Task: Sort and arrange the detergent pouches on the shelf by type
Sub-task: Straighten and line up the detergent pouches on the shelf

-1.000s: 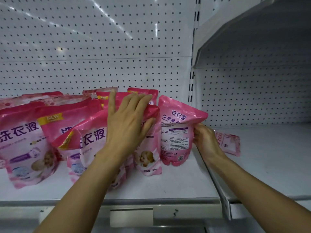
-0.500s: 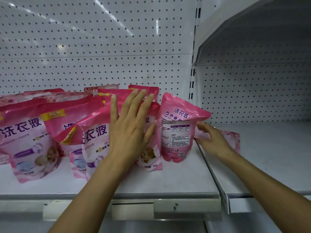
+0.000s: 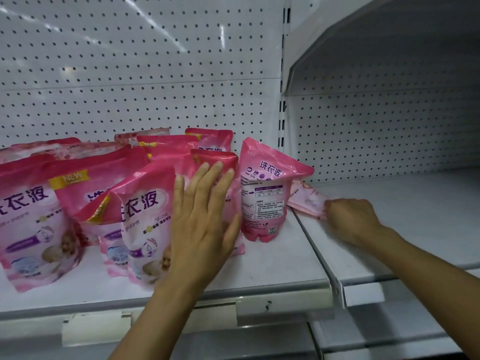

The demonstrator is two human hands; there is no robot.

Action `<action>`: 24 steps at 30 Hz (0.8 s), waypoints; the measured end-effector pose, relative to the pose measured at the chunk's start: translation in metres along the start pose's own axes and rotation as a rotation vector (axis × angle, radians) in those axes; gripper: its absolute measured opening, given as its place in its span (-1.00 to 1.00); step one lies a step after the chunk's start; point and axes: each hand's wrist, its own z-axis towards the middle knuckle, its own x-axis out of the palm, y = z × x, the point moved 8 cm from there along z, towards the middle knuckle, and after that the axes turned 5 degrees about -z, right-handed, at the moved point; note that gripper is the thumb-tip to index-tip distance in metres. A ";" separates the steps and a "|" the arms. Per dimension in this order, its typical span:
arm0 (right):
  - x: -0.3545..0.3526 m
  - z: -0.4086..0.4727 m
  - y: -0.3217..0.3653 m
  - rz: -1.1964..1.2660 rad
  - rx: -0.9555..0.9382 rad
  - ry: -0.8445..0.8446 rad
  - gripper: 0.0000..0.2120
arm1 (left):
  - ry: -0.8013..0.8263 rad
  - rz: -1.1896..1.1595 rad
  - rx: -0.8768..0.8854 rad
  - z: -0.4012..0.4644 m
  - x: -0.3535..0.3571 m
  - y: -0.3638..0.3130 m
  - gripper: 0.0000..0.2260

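Several pink detergent pouches (image 3: 85,193) stand crowded on the left shelf (image 3: 272,266). My left hand (image 3: 202,216) lies flat and open, fingers spread, against the front of a dark-pink pouch (image 3: 215,158) in the middle of the group. One pouch (image 3: 265,193) stands alone at the right end with its printed back facing me. On the right shelf (image 3: 415,216) a small pale-pink pouch (image 3: 306,201) lies flat, and my right hand (image 3: 350,219) is closed on its near end.
White pegboard (image 3: 145,74) backs both shelves. An upright post with slots (image 3: 283,120) divides the two bays. An upper shelf (image 3: 324,29) overhangs the right bay. A price rail (image 3: 233,305) runs along the front edge.
My right hand left the back-facing pouch, moved right onto the other shelf and closed on the small flat pouch. My left hand slid lower on the middle pouches.
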 end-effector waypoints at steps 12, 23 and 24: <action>-0.053 -0.083 0.001 1.544 0.571 0.327 -0.81 | 0.494 -0.610 -0.030 -0.046 0.043 -0.066 -0.45; -0.089 -0.099 0.052 2.427 0.418 0.172 -0.72 | -0.043 -1.259 -0.739 -0.009 0.036 -0.031 -0.87; -0.088 -0.101 0.045 2.322 0.386 0.078 -0.70 | -0.073 -1.265 -0.775 0.000 0.034 -0.027 -0.83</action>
